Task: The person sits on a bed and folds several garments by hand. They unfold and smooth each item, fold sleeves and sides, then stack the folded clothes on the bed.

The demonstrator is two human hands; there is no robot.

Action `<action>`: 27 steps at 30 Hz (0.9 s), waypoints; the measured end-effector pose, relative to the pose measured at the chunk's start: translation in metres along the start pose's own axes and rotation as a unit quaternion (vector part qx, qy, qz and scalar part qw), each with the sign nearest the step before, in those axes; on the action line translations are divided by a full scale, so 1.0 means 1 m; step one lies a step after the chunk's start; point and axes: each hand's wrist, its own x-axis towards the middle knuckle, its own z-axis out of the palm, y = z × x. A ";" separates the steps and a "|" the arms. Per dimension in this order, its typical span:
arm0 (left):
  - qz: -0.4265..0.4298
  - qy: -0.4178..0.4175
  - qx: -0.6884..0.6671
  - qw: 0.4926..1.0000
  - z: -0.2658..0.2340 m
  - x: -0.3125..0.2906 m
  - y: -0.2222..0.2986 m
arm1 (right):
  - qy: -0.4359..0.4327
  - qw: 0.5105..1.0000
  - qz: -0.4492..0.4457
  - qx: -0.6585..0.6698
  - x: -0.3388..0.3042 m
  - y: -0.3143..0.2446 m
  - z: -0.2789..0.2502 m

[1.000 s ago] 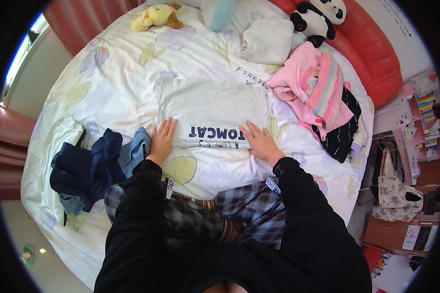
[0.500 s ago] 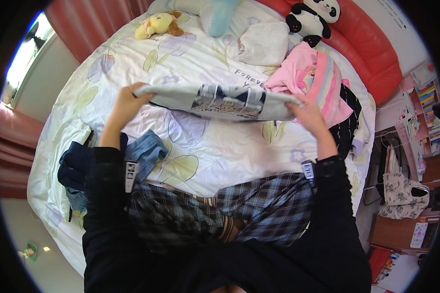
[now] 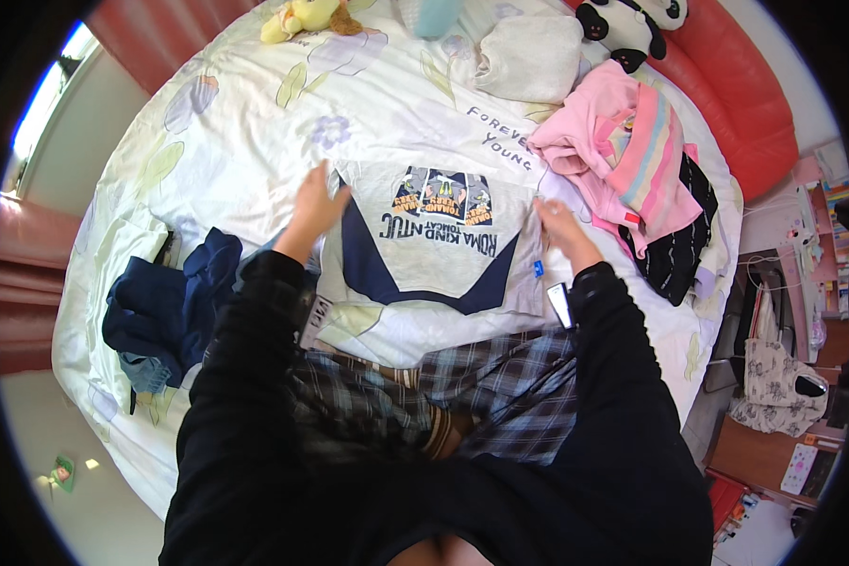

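Note:
A light grey shirt [image 3: 434, 269] with navy panels and a cartoon print lies spread on the bed before me, its print upside down to my view. At its left edge is my left hand [image 3: 317, 209], open, with fingers stretched and the thumb apart. My right hand [image 3: 568, 232] rests along the opposite edge, its fingers extended and open at the fabric. Neither hand appears to grip the cloth. A small blue tag [image 3: 539, 269] shows at the shirt's right side.
Dark blue clothes [image 3: 165, 302] and denim lie on the left. A pink garment [image 3: 623, 151] and black clothing [image 3: 679, 245] are piled at the right. Beyond are a folded white item [image 3: 530, 61], a panda toy [image 3: 623, 28] and a yellow plush [image 3: 302, 19]. My crossed legs sit close in front.
The shirt came down from being held stretched in the air to lying flat on the bed. Both hands moved closer together and have let go of its edge.

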 end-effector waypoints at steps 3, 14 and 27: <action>0.066 -0.039 0.126 0.989 0.039 -0.026 0.021 | -0.020 0.997 0.080 0.003 -0.024 0.015 0.018; 0.165 -0.002 0.150 0.975 0.087 -0.053 0.043 | -0.166 0.962 0.144 0.161 -0.072 -0.001 0.023; 0.247 -0.438 0.054 0.863 0.060 -0.111 0.057 | -0.143 0.981 -0.133 0.023 -0.103 -0.106 0.107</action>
